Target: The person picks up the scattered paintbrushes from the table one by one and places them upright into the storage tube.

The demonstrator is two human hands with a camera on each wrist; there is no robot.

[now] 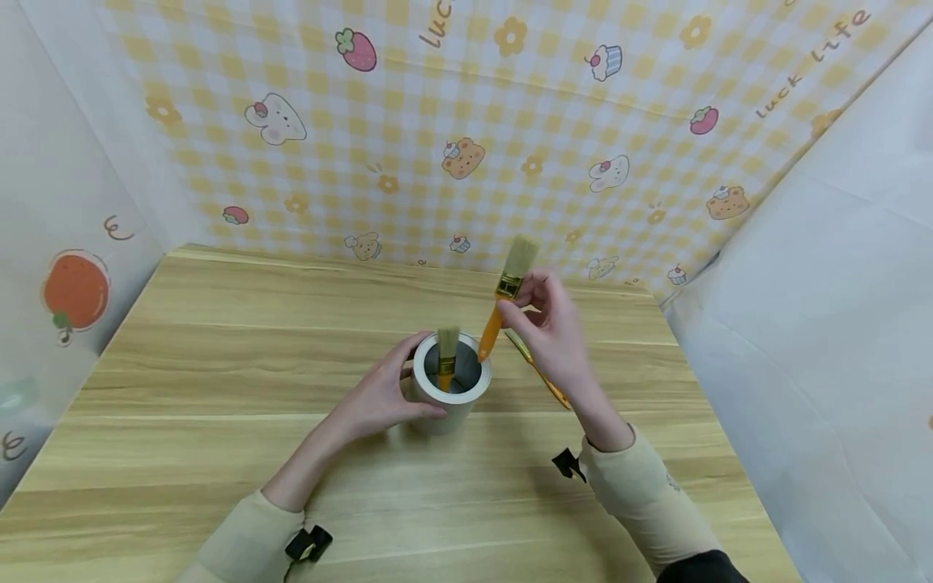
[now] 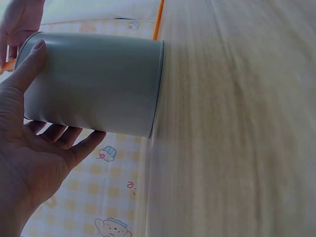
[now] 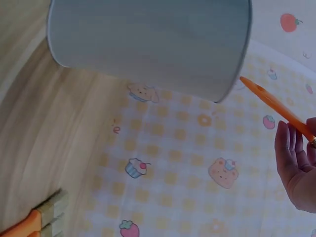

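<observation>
A light-grey cylindrical pot (image 1: 450, 418) with a white rim stands upright on the table. My left hand (image 1: 381, 400) grips its side, thumb across the near wall and fingers round the far side, as the left wrist view also shows. Inside the pot one paintbrush (image 1: 447, 355) stands bristles up, its lower handle hidden. My right hand (image 1: 550, 328) pinches another paintbrush (image 1: 493, 324) near its metal ferrule, pale bristles upward. The tip of its orange handle is right at the pot's right rim. In the right wrist view, this handle (image 3: 274, 102) points toward the pot's mouth.
More orange-handled brush (image 1: 551, 387) lies flat on the wooden table (image 1: 219, 389) to the right of the pot, below my right hand. A yellow checked cloth (image 1: 408, 121) with cartoon prints hangs behind the table. White sheets (image 1: 816, 283) stand at both sides.
</observation>
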